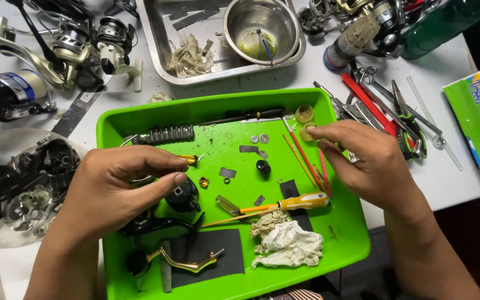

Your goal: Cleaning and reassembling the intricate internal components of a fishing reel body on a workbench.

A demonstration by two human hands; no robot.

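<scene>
Between left-hand fingertips (176,169), a small shiny gold metal part (189,159) gleams.

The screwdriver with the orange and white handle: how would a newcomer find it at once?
Start at the bright green tray. The screwdriver lies almost level just above the crumpled white rag. Its fat orange and white handle sets it apart from the thin red sticks nearby.
</scene>
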